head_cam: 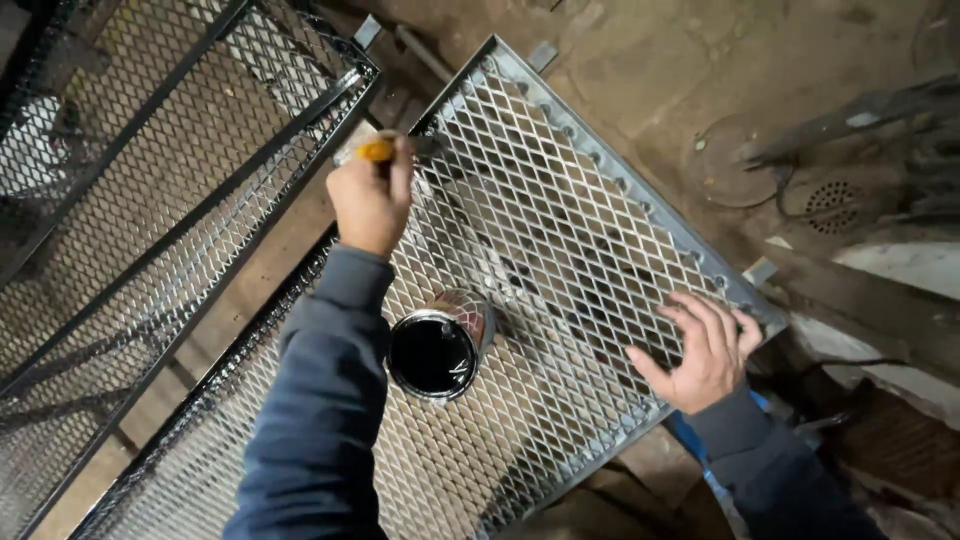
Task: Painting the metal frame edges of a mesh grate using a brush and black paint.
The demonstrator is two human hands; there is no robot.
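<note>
From the head camera, the left hand is closed in a fist around an orange-handled brush at the far edge of a metal mesh panel. The right hand lies open, fingers spread flat on the panel's right edge. An open can of black paint sits on the mesh between the arms.

The mesh panel is silver-grey with a diamond pattern. The paint can holds glossy black paint. The brush handle is orange.
</note>
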